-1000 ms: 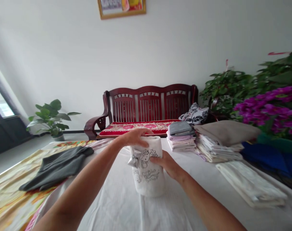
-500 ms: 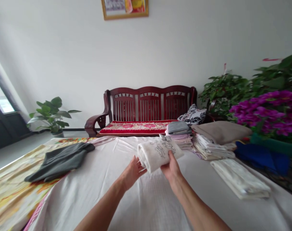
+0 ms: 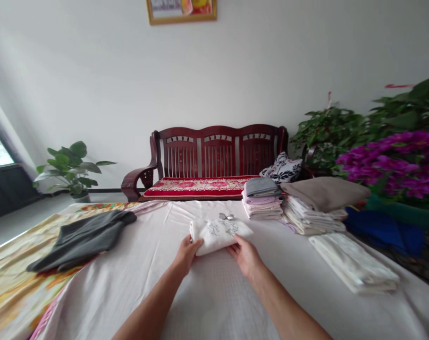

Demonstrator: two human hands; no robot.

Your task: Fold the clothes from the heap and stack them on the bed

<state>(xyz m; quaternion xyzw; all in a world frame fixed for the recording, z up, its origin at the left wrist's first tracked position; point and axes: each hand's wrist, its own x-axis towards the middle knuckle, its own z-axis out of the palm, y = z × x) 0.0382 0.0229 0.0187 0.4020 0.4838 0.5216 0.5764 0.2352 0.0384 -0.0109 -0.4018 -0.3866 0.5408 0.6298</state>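
Observation:
A folded white garment [image 3: 214, 238] with dark line drawings and a small grey bow on top is between my hands, low over the white sheet [image 3: 214, 293]. My left hand [image 3: 186, 255] grips its left end, thumb on top and fingers beneath. At the near right edge, my right hand [image 3: 245, 255] pinches it with the thumb above and the fingers under the cloth. Whether its underside touches the sheet, I cannot tell. To the right stands a stack of folded clothes [image 3: 263, 200] with a grey piece uppermost.
A dark grey garment [image 3: 85, 238] lies at the left on a yellow patterned cloth [image 3: 9, 283]. Rightward are another pile of folded clothes [image 3: 311, 215] under a taupe piece and a folded white cloth [image 3: 354, 262]. Beyond sits a wooden bench [image 3: 217, 156]; purple flowers [image 3: 398, 163] stand at right.
The folded white garment has come down and leftward and now lies flatter. My left hand, open beside it before, has closed on its left end. My right hand still holds it.

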